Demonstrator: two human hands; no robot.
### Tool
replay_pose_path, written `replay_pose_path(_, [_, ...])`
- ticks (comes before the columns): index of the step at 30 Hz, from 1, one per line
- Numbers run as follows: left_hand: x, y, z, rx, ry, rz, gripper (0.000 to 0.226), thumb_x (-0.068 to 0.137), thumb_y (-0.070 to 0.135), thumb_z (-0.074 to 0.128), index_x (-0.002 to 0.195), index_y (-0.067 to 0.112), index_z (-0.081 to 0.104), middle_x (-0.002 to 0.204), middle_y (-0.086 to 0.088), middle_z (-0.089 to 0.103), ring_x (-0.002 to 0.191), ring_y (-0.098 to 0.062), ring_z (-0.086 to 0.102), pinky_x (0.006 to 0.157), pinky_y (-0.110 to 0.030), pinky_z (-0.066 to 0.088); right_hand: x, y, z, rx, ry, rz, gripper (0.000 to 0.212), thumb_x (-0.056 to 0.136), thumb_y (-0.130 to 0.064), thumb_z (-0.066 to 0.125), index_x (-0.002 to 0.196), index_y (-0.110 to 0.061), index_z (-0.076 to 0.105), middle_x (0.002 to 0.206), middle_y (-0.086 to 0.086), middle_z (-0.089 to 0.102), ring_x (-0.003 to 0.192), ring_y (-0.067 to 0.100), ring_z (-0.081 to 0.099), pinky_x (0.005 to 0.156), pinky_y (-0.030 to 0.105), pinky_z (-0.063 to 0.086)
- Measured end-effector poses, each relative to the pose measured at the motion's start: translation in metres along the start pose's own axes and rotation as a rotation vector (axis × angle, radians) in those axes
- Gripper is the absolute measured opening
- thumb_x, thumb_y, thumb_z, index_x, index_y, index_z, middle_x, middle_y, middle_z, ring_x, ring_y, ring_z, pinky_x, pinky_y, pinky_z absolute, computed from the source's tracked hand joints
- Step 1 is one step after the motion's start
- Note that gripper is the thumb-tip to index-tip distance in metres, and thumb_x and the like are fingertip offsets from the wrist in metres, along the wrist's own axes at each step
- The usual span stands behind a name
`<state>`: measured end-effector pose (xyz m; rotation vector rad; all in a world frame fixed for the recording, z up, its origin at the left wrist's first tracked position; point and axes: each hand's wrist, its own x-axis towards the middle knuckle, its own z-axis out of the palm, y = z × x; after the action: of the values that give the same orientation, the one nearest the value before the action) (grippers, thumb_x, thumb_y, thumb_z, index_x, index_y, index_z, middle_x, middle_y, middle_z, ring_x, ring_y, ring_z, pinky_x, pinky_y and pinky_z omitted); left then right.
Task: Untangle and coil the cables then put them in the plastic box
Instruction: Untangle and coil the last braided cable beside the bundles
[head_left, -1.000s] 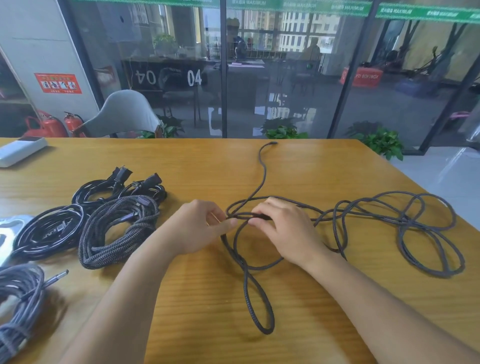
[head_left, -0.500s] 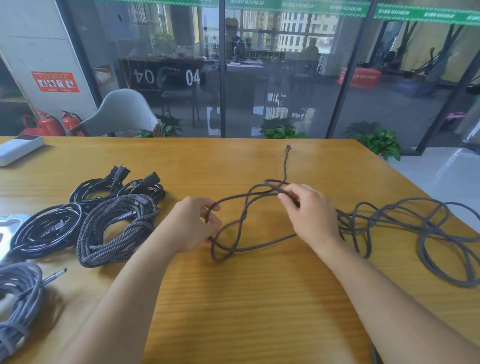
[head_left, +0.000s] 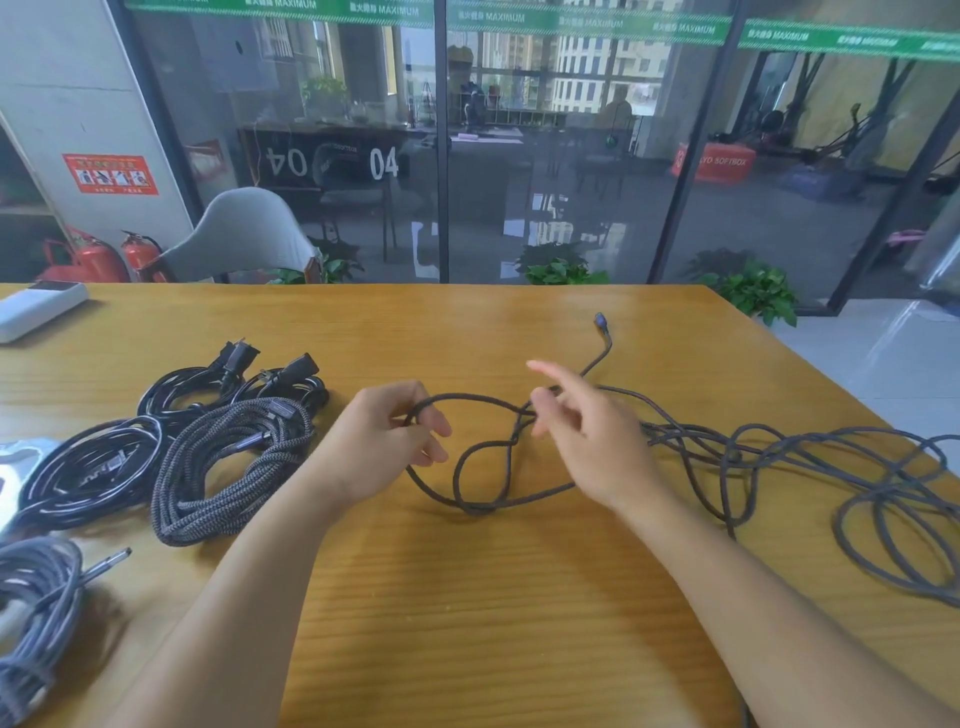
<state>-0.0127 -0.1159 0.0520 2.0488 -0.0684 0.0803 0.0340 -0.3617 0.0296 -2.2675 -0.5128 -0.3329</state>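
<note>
We hold the cable (head_left: 519, 410) mid-desk: left hand (head_left: 384, 441) curls round a loop, right hand (head_left: 587, 431) looks loose, fingers spread. Its tangle sprawls at three o'clock; coiled cables (head_left: 228, 457) wait at nine. No box in view.

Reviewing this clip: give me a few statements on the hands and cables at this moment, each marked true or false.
1. The left hand holds a loop of the loose dark cable. True.
2. The loose cable is already wound into a neat coil. False: it sprawls in tangled loops toward the table's right edge.
3. Coiled cables, among them a braided grey coil, lie left of the hands. True.
4. The cable's connector end is gripped by the right hand. False: it lies on the table beyond that hand.
</note>
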Motion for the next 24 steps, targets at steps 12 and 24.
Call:
replay_pose_path(12, [0.003,0.001,0.023,-0.198,-0.104,-0.172,0.059,0.105,0.058,0.045,0.1,0.006,0.072,0.084,-0.007,0.077,0.075,-0.02,0.07,0.072,-0.034,0.061,-0.019,-0.015,0.02,0.127,-0.295,-0.345,0.019,0.102,-0.02,0.065,0.112,-0.031,0.077,0.094,-0.026,0.063,0.105,0.015,0.059,0.093,0.03,0.048])
replay_pose_path(24, [0.01,-0.016,0.036,-0.313,-0.12,-0.245,0.021,0.101,0.011,0.066,0.121,0.01,0.071,0.089,-0.011,0.079,0.082,-0.022,0.073,0.076,-0.033,0.058,-0.02,-0.016,0.025,0.318,-0.275,-0.248,0.036,0.1,0.004,0.052,0.121,-0.021,0.066,0.091,-0.007,0.073,0.1,0.02,0.069,0.095,0.037,0.05])
